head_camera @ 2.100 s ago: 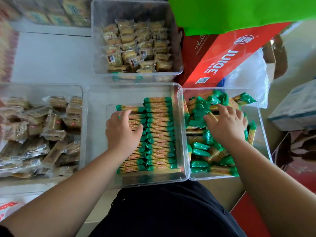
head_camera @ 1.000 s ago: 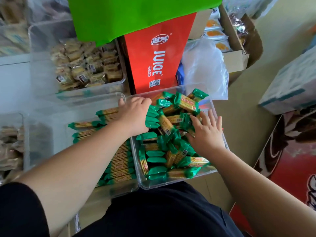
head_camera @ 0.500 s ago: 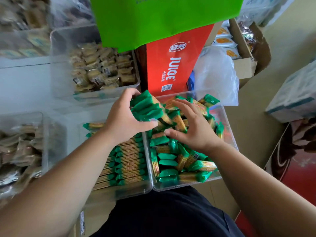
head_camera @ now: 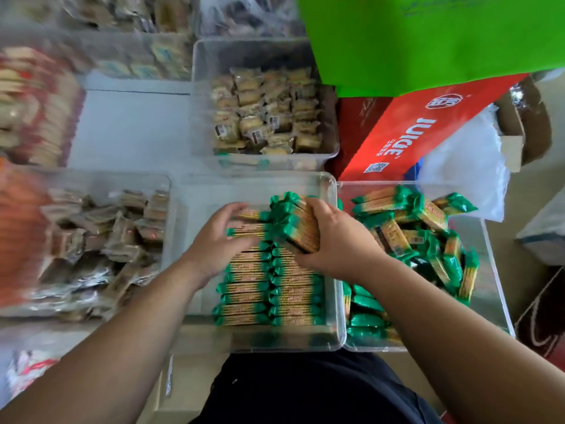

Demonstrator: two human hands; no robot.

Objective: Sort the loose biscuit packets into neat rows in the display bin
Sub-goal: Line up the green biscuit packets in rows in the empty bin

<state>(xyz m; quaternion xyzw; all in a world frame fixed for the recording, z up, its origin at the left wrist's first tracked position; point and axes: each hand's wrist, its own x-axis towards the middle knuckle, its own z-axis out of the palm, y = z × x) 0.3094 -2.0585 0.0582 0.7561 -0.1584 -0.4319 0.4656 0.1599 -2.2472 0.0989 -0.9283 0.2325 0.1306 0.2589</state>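
A clear display bin in the middle holds two neat rows of green-and-gold biscuit packets. My right hand grips a stacked bundle of the same packets over the far end of the right row. My left hand lies over the left row with fingers loosely curved, touching the packets there. Right of it, a second clear bin holds a loose heap of packets.
A clear bin of brown-wrapped snacks stands on the left and one of pale wrapped cakes behind. A red juice carton, a green bag and a white plastic bag crowd the back right.
Both hands lifted a bundle of packets from the loose heap in the right bin and carried it left over the display bin. The right hand now holds it; the left has dropped onto the left row.
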